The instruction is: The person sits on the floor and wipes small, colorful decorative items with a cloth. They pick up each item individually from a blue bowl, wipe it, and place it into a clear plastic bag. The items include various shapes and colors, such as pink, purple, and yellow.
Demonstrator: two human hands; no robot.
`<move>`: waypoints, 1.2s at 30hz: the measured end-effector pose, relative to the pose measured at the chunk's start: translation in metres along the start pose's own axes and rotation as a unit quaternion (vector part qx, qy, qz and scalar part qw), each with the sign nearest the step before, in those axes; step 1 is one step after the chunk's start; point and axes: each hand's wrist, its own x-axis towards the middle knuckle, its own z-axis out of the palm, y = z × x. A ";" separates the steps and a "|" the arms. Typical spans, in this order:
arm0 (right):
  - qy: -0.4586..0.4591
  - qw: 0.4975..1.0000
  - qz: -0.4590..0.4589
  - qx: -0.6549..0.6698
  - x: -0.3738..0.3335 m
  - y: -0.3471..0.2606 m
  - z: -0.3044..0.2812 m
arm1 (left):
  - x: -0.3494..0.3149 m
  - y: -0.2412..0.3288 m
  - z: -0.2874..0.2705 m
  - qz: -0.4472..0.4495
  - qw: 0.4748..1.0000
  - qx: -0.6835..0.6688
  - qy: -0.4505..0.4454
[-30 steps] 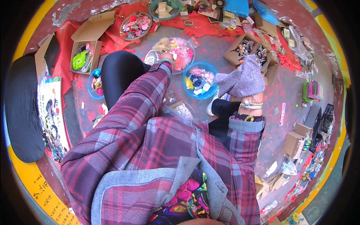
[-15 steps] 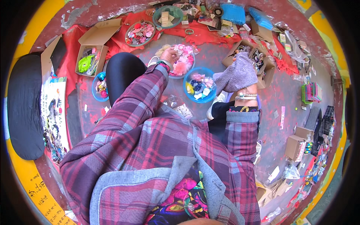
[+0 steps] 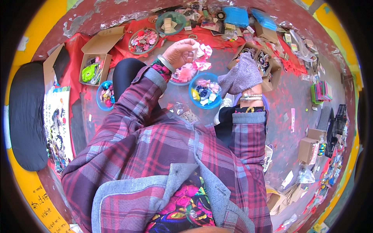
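My left hand [image 3: 179, 53] is raised over a bowl [image 3: 179, 84] of pink hair bows and flower ornaments. Its fingertips pinch a pink-and-white ribbon bow [image 3: 203, 51]. A grey-purple cloth [image 3: 243, 73] is gripped in my right hand [image 3: 252, 91], drooping over and hiding most of the fingers. Between the hands, nearer the left one, stands a translucent blue basin [image 3: 205, 105] holding pink, yellow, white and navy hair ornaments. Behind my right wrist shows the rim of a purple basin [image 3: 266, 103].
Far left are an open cardboard box [image 3: 101, 40] with bright green items and a bowl [image 3: 143, 40] of red and pink ornaments. Open boxes [image 3: 272, 79] of hair ties stand beyond my right hand. A green basket [image 3: 314, 95] sits farther right. My knee [image 3: 127, 73] rises at left.
My left hand has lifted out of the pink ornaments and come up with the pink-and-white bow. My right hand keeps the cloth in nearly the same place.
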 end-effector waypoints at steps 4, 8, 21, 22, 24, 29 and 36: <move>-0.010 0.999 0.006 0.041 -0.003 -0.019 -0.010 | -0.011 0.019 0.045 -0.036 0.989 0.132 0.052; -0.083 0.953 -0.047 -0.289 0.006 -0.042 -0.019 | -0.011 0.017 0.047 -0.037 0.969 0.239 0.048; -0.034 0.958 -0.085 -0.271 0.019 -0.034 -0.003 | 0.003 -0.007 0.062 -0.033 0.913 0.403 -0.042; -0.037 0.969 -0.076 -0.231 0.020 -0.035 -0.001 | 0.003 -0.007 0.060 -0.028 0.915 0.399 -0.050; -0.027 0.977 -0.086 -0.194 0.022 -0.042 -0.001 | 0.005 -0.009 0.057 -0.018 0.919 0.388 -0.068; -0.058 0.963 -0.198 -0.176 0.024 -0.064 -0.003 | 0.002 -0.008 0.058 0.012 0.951 0.304 -0.053; -0.075 0.976 -0.095 -0.180 0.021 -0.063 -0.002 | 0.005 -0.016 0.050 0.010 0.956 0.287 -0.058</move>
